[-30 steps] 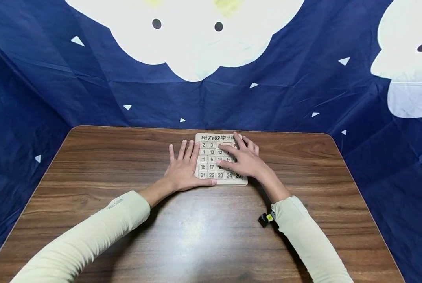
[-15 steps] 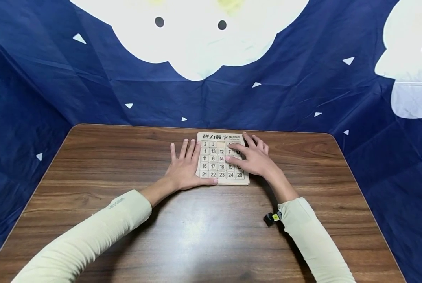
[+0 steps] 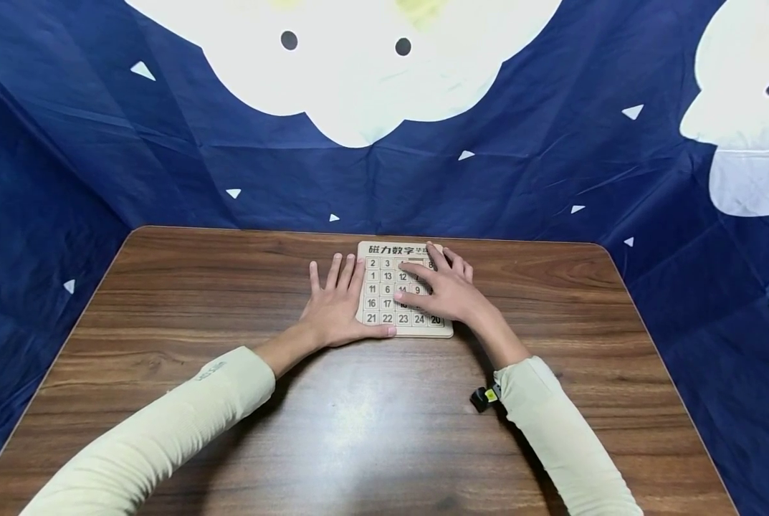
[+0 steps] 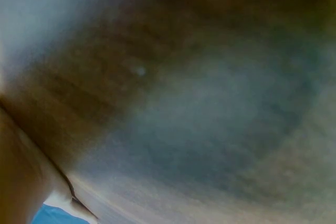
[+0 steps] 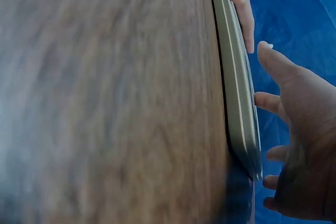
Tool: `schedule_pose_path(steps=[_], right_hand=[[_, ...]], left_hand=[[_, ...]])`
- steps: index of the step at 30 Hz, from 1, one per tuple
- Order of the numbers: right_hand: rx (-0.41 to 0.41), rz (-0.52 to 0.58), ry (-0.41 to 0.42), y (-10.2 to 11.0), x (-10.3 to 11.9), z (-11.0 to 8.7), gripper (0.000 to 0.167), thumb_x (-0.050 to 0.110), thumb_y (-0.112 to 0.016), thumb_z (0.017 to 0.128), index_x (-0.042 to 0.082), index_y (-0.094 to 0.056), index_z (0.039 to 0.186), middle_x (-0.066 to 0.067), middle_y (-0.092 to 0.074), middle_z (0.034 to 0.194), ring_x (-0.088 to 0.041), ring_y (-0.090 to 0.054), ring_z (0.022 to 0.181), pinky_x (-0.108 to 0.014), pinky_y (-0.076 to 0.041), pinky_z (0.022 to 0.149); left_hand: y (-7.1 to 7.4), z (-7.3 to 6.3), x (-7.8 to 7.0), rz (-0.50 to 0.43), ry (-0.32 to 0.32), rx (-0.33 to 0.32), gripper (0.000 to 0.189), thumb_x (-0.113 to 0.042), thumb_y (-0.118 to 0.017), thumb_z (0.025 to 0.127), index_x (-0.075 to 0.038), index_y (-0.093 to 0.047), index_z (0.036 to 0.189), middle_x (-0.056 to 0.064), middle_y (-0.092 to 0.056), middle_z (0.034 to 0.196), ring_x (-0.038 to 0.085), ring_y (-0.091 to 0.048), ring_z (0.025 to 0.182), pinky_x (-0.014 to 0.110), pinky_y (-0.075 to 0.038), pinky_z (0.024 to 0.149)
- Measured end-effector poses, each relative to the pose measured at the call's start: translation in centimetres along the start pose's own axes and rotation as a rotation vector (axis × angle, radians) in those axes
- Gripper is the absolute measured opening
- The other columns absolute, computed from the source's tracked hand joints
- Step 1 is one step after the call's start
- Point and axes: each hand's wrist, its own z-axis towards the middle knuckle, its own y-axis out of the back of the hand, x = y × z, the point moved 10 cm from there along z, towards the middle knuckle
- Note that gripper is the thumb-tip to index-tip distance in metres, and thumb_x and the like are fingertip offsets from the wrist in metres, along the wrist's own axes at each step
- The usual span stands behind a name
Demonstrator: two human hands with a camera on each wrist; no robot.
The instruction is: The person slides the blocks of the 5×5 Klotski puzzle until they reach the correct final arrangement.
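A pale sliding number puzzle lies flat on the far part of the wooden table. My left hand is spread beside it, fingers along its left edge and thumb on its bottom edge. Over the puzzle's right side, my right hand has its fingers extended, with the index fingertip on a top-row tile, mostly covered. Several tiles on the right are hidden by this hand. The right wrist view shows the puzzle's side edge with the right hand's fingers above it. The left wrist view is blurred.
The brown wooden table spreads in front of the puzzle. Behind its far edge hangs a dark blue cloth with white cloud shapes. A small black wrist camera sits at the right cuff.
My right hand moved right, then back left. Under its index finger the 4 tile slid right and back left, so the bare slot is again right of it. The left hand stayed put.
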Motion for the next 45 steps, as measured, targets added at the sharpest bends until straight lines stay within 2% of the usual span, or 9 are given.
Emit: schedule_pose_path(steps=[4, 9, 12, 19, 25, 32, 39, 45], right_hand=[[-0.021, 0.008, 0.008, 0.4, -0.2, -0.1, 0.079, 0.078, -0.066, 0.1, 0.04, -0.054, 0.168, -0.018, -0.006, 0.192, -0.053, -0.007, 0.175, -0.076, -0.013, 0.134], [-0.084, 0.002, -0.063, 1.7, -2.4, -1.1, 0.078, 0.077, -0.07, 0.098, 0.036, -0.061, 0.163, -0.018, -0.008, 0.192, -0.056, -0.01, 0.173, -0.077, -0.012, 0.133], [-0.071, -0.003, -0.085, 1.8, -3.1, -1.4, 0.079, 0.077, -0.07, 0.098, 0.034, -0.061, 0.163, -0.018, -0.009, 0.192, -0.058, -0.009, 0.172, -0.077, -0.012, 0.132], [0.005, 0.02, -0.039, 0.5, -2.0, -0.7, 0.084, 0.081, -0.067, 0.098, 0.041, -0.051, 0.17, -0.015, -0.007, 0.193, -0.053, -0.004, 0.175, -0.078, -0.011, 0.133], [-0.034, 0.015, -0.029, 1.2, -2.3, -1.7, 0.081, 0.077, -0.072, 0.097, 0.04, -0.056, 0.167, -0.014, -0.009, 0.193, -0.052, -0.007, 0.175, -0.078, -0.013, 0.132], [-0.053, 0.013, -0.047, 1.5, -2.9, -3.5, 0.075, 0.077, -0.077, 0.094, 0.036, -0.068, 0.156, -0.016, -0.013, 0.192, -0.053, -0.008, 0.175, -0.078, -0.012, 0.132], [-0.025, -0.01, -0.071, 1.2, -3.6, -2.6, 0.083, 0.082, -0.069, 0.096, 0.043, -0.054, 0.168, -0.017, -0.01, 0.192, -0.057, -0.008, 0.173, -0.079, -0.012, 0.132], [-0.01, -0.004, -0.075, 1.2, -4.1, -2.6, 0.084, 0.081, -0.068, 0.098, 0.043, -0.051, 0.17, -0.017, -0.008, 0.192, -0.056, -0.006, 0.174, -0.08, -0.012, 0.131]], left_hand=[[-0.1, -0.2, 0.1, 0.002, -0.001, -0.001, 0.155, -0.108, -0.052, 0.079, -0.007, 0.007, 0.181, 0.019, 0.007, 0.19, 0.043, 0.012, 0.178, 0.076, 0.021, 0.134], [-0.1, -0.2, 0.1, -0.008, -0.004, -0.003, 0.156, -0.108, -0.054, 0.078, -0.007, 0.006, 0.181, 0.019, 0.006, 0.19, 0.043, 0.011, 0.178, 0.076, 0.021, 0.134], [0.0, -0.2, 0.2, -0.006, -0.005, -0.003, 0.156, -0.108, -0.054, 0.078, -0.007, 0.007, 0.181, 0.019, 0.007, 0.19, 0.043, 0.012, 0.178, 0.076, 0.022, 0.134], [0.1, -0.2, 0.4, -0.001, 0.0, 0.0, 0.156, -0.108, -0.054, 0.078, -0.008, 0.008, 0.181, 0.019, 0.008, 0.19, 0.043, 0.013, 0.177, 0.077, 0.022, 0.134], [0.0, -0.3, 0.5, -0.002, 0.001, -0.005, 0.157, -0.109, -0.052, 0.077, -0.007, 0.007, 0.181, 0.019, 0.007, 0.19, 0.043, 0.011, 0.178, 0.077, 0.02, 0.134], [-0.1, -0.3, 0.5, 0.011, 0.002, 0.003, 0.157, -0.109, -0.054, 0.078, -0.008, 0.009, 0.181, 0.018, 0.01, 0.19, 0.042, 0.013, 0.177, 0.076, 0.023, 0.134], [-0.2, -0.2, 0.7, 0.007, 0.008, 0.009, 0.157, -0.11, -0.052, 0.077, -0.009, 0.01, 0.181, 0.017, 0.011, 0.19, 0.041, 0.015, 0.177, 0.075, 0.024, 0.133], [-0.1, 0.0, 0.3, -0.003, -0.007, 0.009, 0.156, -0.109, -0.052, 0.078, -0.009, 0.009, 0.181, 0.017, 0.011, 0.19, 0.042, 0.015, 0.177, 0.075, 0.025, 0.133]])
